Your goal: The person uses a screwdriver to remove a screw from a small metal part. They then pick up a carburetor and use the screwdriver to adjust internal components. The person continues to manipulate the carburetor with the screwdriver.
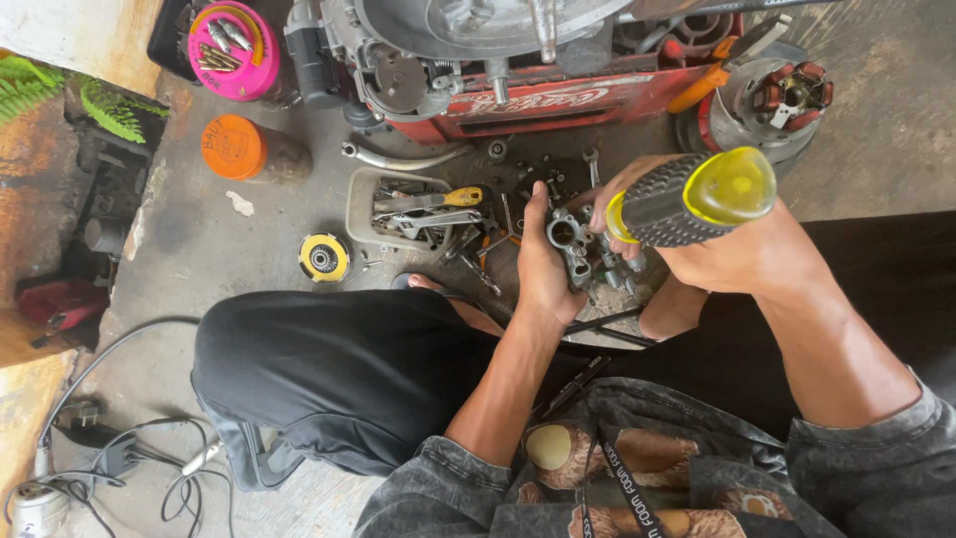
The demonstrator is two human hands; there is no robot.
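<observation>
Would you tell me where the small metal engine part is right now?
In the head view, the metal engine part sits centre-frame in the left hand, beside the right hand's screwdriver.

A repair workshop: engine (478, 50) and tool tray (398, 209) on stained concrete floor (199, 239).

Left hand (546, 267) curled closed, palm turned inward; right hand (742, 249) fisted, seemingly angled down, both forearms reaching forward

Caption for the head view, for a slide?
Left hand holds a small metal carburettor; right hand drives a yellow-black screwdriver into it.
</observation>
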